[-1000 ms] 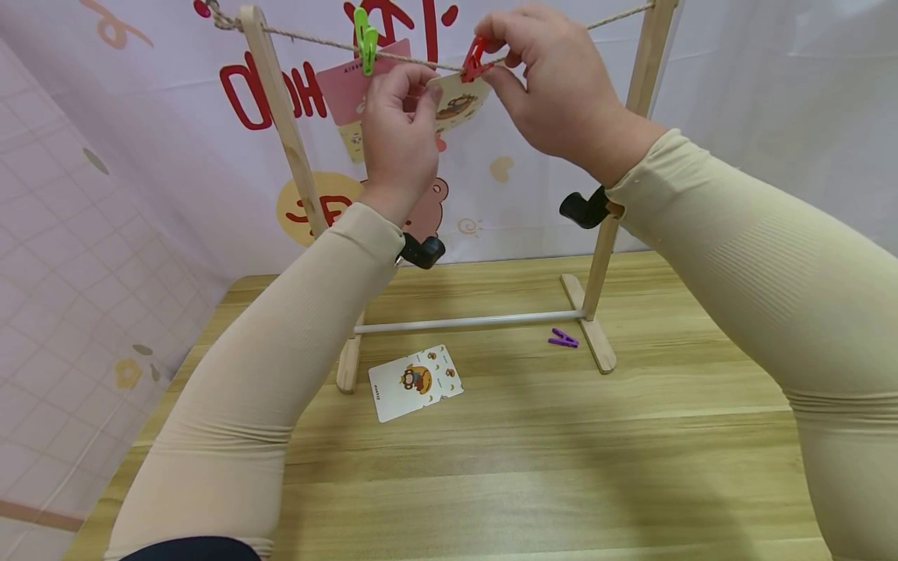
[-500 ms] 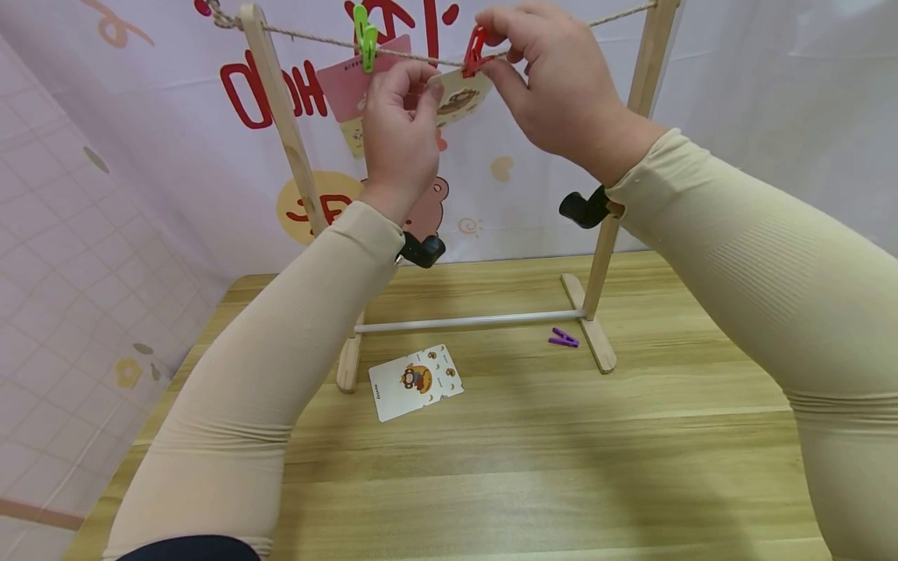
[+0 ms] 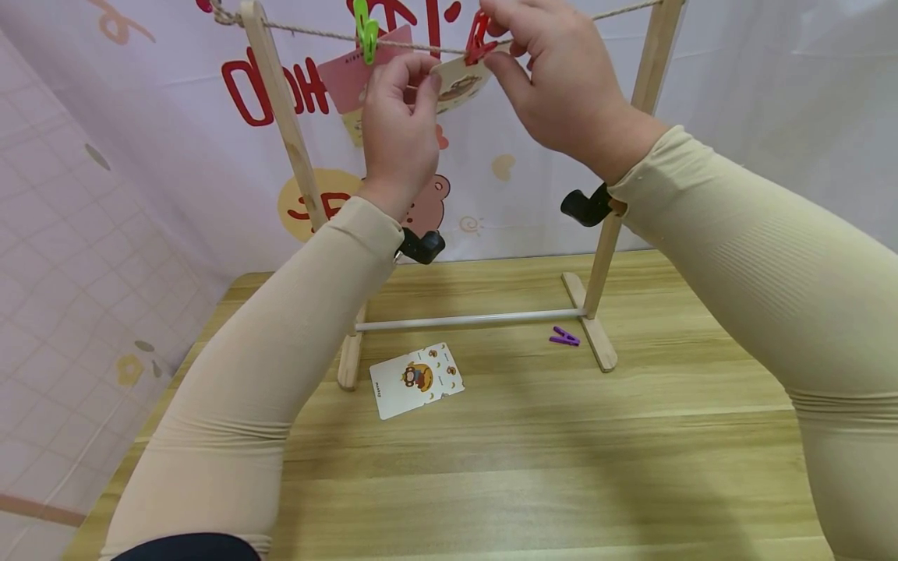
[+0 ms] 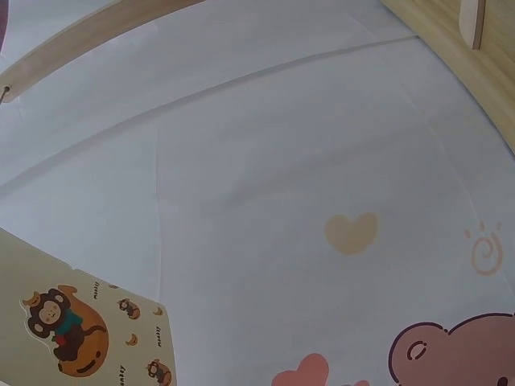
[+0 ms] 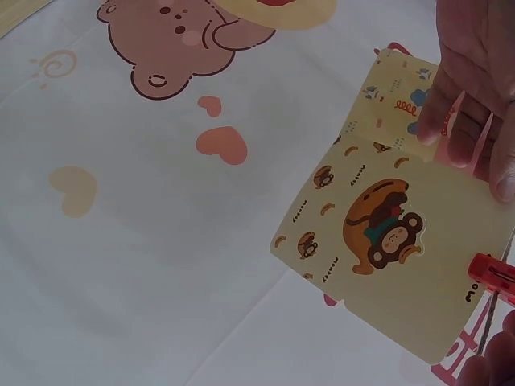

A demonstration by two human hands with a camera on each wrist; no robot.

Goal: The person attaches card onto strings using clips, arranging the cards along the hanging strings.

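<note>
In the head view, my left hand (image 3: 403, 121) pinches the left edge of a cream card (image 5: 386, 233) with a monkey picture, just under the rope. A red clothespin (image 3: 479, 39) sits at the card's top edge on the rope (image 3: 424, 48). Thumb and index finger of my right hand (image 3: 564, 78) hold this clothespin by its handles. The right wrist view shows the clothespin's jaws over the card edge. Left of my hands hangs a pink and yellow card (image 3: 347, 78), under a green clothespin (image 3: 366, 33) and partly hidden by my left hand.
A wooden frame (image 3: 281, 101) with a white crossbar (image 3: 466, 320) carries the rope. On the wooden table (image 3: 519, 467) lie a white monkey card (image 3: 417, 379) and a purple clothespin (image 3: 564, 336). A printed cloth (image 3: 519, 202) hangs behind.
The rope, cards and both hands sit slightly higher in the head view. My right fingers have risen a little with the red clothespin; both hands keep their holds.
</note>
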